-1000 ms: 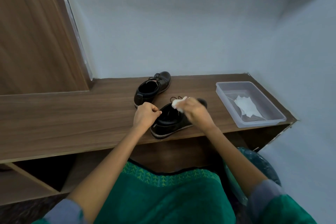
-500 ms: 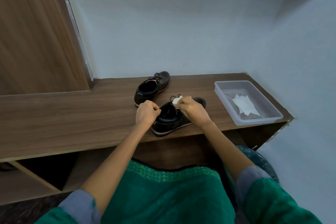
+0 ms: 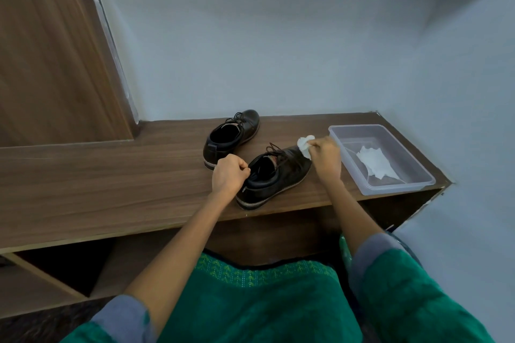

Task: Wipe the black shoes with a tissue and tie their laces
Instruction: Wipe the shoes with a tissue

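Two black lace-up shoes stand on the wooden shelf [image 3: 111, 175]. The near shoe [image 3: 278, 175] points away to the right, its laces loose. My left hand [image 3: 228, 175] grips its heel collar with closed fingers. My right hand [image 3: 324, 159] holds a crumpled white tissue [image 3: 305, 145] against the toe of that shoe. The far shoe [image 3: 231, 138] sits behind it to the left, untouched, with its laces showing on top.
A clear plastic tub [image 3: 401, 186] with another white tissue [image 3: 374, 161] in it stands at the shelf's right end, close to my right hand. A wooden panel [image 3: 50, 50] rises at the left; a pale wall runs behind. Open cubbies lie below the shelf.
My right hand has slid the tissue from the lace area forward to the toe of the near shoe. My left hand stays at the heel.
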A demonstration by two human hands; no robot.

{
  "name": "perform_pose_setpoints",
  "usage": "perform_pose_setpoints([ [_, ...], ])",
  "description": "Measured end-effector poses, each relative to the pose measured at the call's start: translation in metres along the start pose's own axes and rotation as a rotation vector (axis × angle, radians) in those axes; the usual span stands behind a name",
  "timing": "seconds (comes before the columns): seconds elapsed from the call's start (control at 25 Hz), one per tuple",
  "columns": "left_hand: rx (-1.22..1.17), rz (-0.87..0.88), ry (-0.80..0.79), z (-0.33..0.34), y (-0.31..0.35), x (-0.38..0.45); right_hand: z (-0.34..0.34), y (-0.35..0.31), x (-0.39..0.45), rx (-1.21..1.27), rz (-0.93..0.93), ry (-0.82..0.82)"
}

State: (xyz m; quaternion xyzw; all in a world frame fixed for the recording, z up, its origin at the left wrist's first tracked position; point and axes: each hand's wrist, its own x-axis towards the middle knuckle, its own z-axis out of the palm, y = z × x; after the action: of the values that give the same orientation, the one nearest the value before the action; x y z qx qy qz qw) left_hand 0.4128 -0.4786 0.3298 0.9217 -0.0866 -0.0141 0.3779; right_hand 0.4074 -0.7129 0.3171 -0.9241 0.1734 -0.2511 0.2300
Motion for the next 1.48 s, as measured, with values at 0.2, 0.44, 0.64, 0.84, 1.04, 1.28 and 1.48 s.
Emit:
perform_pose_setpoints([
  [0.2, -0.023, 0.005, -0.021, 0.0, -0.004, 0.005, 0.018, -0.005, 0.014, -0.268, -0.171, -0.376],
  [0.44, -0.033, -0.007, -0.002, 0.003, -0.005, 0.006, 0.017, -0.002, 0.014, -0.134, 0.252, -0.317],
  [0.64, -0.027, -0.02, -0.019, 0.005, -0.004, 0.006, 0.028, -0.016, -0.029, 0.098, 0.503, -0.131],
  [0.84, 0.005, -0.024, -0.054, 0.004, 0.0, 0.006, 0.032, -0.033, -0.069, 0.2, 0.57, -0.093],
  [1.04, -0.098, -0.118, -0.049, -0.001, -0.003, 0.001, 0.046, -0.08, -0.116, 0.448, 0.682, -0.09],
  [1.28, -0.3, -0.303, 0.069, 0.004, -0.001, -0.015, 0.042, -0.106, -0.149, 0.66, 0.825, -0.04],
  [1.48, -0.433, -0.401, 0.127, 0.002, 0.005, -0.025, 0.039, -0.127, -0.174, 0.775, 0.932, -0.017],
])
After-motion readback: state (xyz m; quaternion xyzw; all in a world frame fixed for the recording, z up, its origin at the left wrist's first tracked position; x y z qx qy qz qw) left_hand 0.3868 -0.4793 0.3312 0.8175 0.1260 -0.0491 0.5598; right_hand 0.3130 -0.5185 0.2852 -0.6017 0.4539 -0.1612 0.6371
